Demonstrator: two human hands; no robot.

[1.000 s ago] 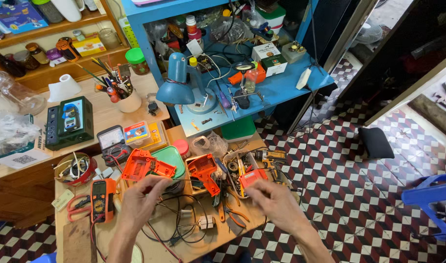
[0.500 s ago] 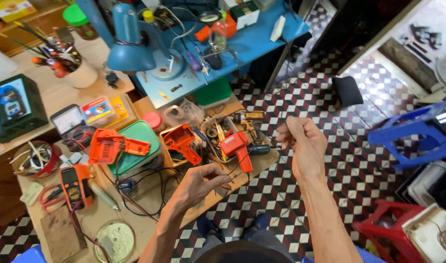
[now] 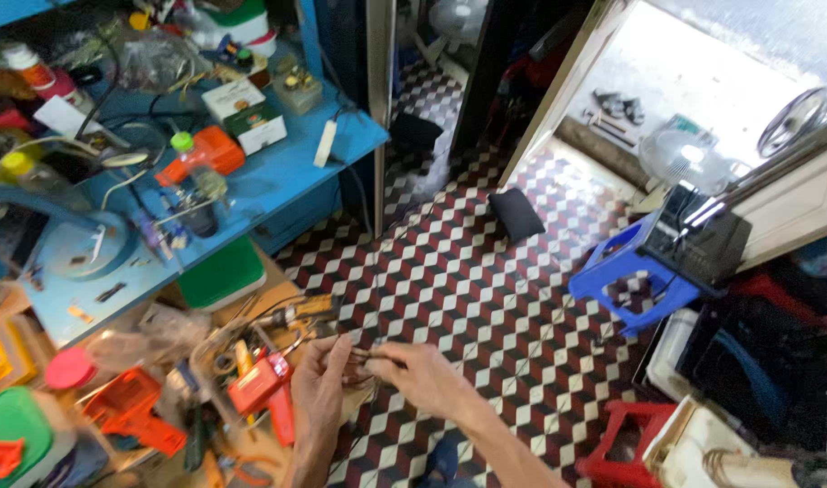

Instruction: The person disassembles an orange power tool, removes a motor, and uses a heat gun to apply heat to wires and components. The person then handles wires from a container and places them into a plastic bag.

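— What's in the shot from where you stand?

— A person at a cluttered wooden workbench point(image 3: 269, 303), both hands raised just off its edge over the patterned tile floor point(image 3: 486, 298). The left hand point(image 3: 321, 381) and right hand point(image 3: 424, 378) meet fingertip to fingertip, each pinching one end of a thin dark wire point(image 3: 364, 354). It is blurred; it may be a small lead or a clip, I cannot say which.

— And around them?

— At nine o'clock from the hands lies a red tool point(image 3: 262, 384), touching other loose tools. At ten o'clock, a green lid point(image 3: 222, 274) sits under the blue shelf point(image 3: 278, 181). Out at two o'clock, well apart, a blue plastic stool point(image 3: 623, 278); at four o'clock, a red stool point(image 3: 623, 443).

— How would you judge the work in hand done well?

— Keep both pinches close to the join, elbows steady, and hold the wire over the bench rather than the floor, so that a dropped piece lands among the tools. Turning it toward the bright doorway would probably help.
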